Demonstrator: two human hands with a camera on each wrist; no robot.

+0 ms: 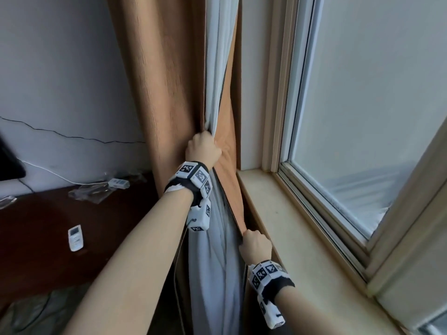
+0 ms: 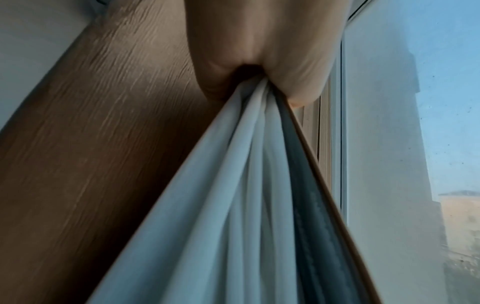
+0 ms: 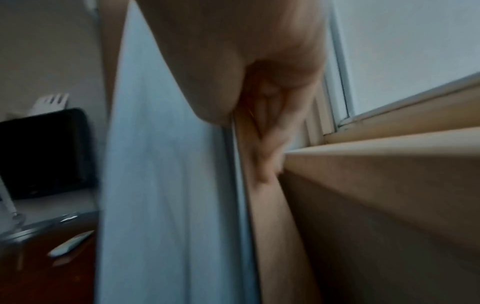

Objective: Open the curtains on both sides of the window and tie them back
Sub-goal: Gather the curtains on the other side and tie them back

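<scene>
A tan curtain (image 1: 167, 76) with a white lining (image 1: 217, 56) hangs gathered at the left side of the window (image 1: 362, 97). My left hand (image 1: 203, 147) grips the bunched white lining and tan edge at mid height; in the left wrist view the lining folds (image 2: 246, 185) run from under my closed left hand (image 2: 259, 61). Lower down, my right hand (image 1: 255, 245) grips the tan curtain's edge beside the sill's corner. In the blurred right wrist view, the curled fingers (image 3: 270, 131) hold the tan edge (image 3: 270, 226) against the sill (image 3: 389, 160).
A beige window sill (image 1: 290, 226) runs along the right under the window frame (image 1: 273, 93). On the left a dark wooden surface (image 1: 48, 238) carries a white remote (image 1: 75, 238), a power strip (image 1: 118, 183), plastic wrappers and a dark screen (image 1: 9, 163). A cable crosses the wall.
</scene>
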